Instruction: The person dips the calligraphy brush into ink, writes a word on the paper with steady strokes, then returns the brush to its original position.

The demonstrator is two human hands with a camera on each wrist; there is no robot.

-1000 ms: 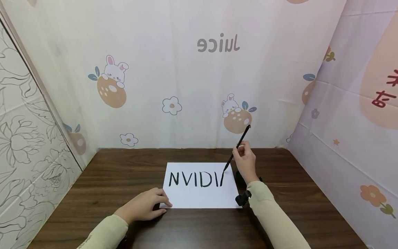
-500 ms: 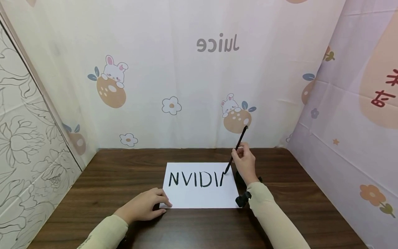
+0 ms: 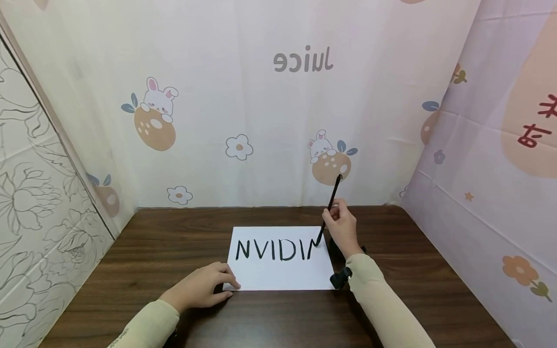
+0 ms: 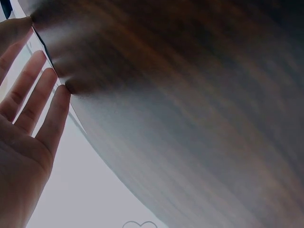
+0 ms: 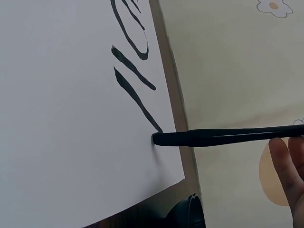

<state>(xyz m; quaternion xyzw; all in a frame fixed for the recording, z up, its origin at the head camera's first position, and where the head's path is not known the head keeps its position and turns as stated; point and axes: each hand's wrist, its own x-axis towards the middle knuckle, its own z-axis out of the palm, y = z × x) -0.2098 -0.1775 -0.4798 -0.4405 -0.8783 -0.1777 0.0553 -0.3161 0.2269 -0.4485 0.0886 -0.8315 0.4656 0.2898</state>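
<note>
A white sheet of paper point(image 3: 278, 277) lies on the table, with "NVIDI" and a slanted stroke after it in black ink. My right hand point(image 3: 342, 228) pinches a black writing brush point(image 3: 332, 197) near the middle of its handle, the top leaning slightly right. In the right wrist view, the brush tip point(image 5: 161, 138) meets the paper at the upper end of that slanted stroke. My left hand point(image 3: 203, 285) rests at the sheet's lower left corner, fingertips on it and thumb by the edge; the left wrist view shows its fingers point(image 4: 31, 104) spread and fairly straight.
Partly behind my right wrist stands a dark container point(image 5: 189, 214), its contents out of sight. A black wrist device point(image 3: 341, 279) sits near the sheet's lower right corner. Printed curtains point(image 3: 196, 169) border the dark wooden table point(image 3: 143, 251) at the back and sides.
The brush tip has moved slightly right and down on the paper, leaving a short new dark mark from the top of the slanted stroke. The handle stands steeper. My left hand stays put.
</note>
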